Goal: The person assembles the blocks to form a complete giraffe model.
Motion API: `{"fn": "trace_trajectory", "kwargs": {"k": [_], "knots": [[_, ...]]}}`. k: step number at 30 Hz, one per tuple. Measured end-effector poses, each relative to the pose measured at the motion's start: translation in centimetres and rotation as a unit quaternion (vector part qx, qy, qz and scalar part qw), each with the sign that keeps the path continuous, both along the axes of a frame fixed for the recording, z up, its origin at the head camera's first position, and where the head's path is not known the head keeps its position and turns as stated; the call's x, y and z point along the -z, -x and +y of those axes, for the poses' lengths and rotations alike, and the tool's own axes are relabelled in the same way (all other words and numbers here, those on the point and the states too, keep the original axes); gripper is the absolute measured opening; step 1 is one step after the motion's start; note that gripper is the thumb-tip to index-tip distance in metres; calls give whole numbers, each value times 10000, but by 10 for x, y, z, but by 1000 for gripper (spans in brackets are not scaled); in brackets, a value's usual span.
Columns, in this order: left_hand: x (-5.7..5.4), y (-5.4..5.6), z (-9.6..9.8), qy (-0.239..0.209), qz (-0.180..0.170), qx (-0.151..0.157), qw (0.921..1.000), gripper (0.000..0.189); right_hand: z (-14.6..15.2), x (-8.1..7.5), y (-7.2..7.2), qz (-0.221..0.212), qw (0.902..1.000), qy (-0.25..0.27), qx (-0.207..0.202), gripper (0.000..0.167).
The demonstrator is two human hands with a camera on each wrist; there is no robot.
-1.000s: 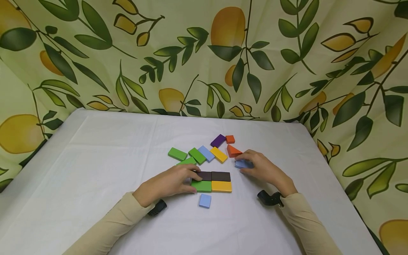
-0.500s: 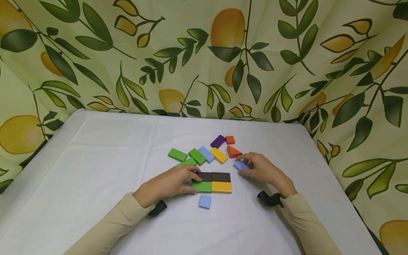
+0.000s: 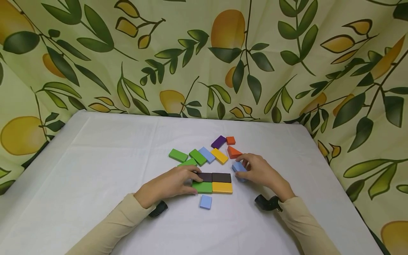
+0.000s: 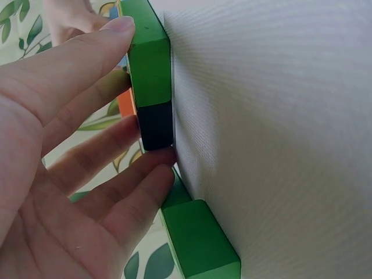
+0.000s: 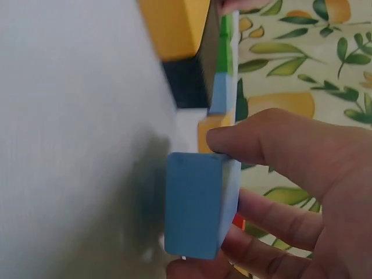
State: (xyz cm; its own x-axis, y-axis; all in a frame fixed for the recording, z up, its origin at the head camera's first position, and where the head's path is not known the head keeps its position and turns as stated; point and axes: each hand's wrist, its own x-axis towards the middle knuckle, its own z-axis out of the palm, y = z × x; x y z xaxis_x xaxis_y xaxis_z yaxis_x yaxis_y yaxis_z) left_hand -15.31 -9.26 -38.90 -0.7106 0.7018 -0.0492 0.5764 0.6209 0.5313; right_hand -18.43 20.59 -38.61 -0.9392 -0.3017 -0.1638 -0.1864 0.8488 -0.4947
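My left hand (image 3: 169,182) bridges the left end of a flat rectangle of blocks, thumb against the green block (image 3: 204,188), fingertips on the black block (image 3: 206,177) behind it. Another black block (image 3: 221,177) and a yellow block (image 3: 222,187) complete the rectangle's right side. Just right of it, my right hand (image 3: 262,171) grips a light blue block (image 5: 193,206) between thumb and fingers, apart from the black block. In the left wrist view, the thumb touches the green block (image 4: 151,67) and fingertips reach the end of the black block (image 4: 157,125).
A light blue block (image 3: 205,202) lies in front of the rectangle. Behind are several green blocks (image 3: 178,155), a blue block (image 3: 207,155), a yellow block (image 3: 219,156), a purple block (image 3: 218,142), an orange cube (image 3: 231,140) and an orange triangular block (image 3: 233,152).
My right hand has moved slightly left and toward me with the light blue block, which has turned from lying sideways to pointing more away from me. The left hand stays put.
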Motion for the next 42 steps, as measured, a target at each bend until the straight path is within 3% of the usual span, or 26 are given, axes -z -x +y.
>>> {"fn": "trace_trajectory", "kwargs": {"k": [14,21,42], "knots": [[0,0,1,25,27,-7,10000,37,-16,-12,-22,114,9981,595,-110,42],[0,0,1,20,13,-23,10000,37,-20,-9,-33,238,9984,484,161,42],[2,1,0,39,131,40,9999,37,-22,-5,-66,111,9985,528,-83,40]]}}
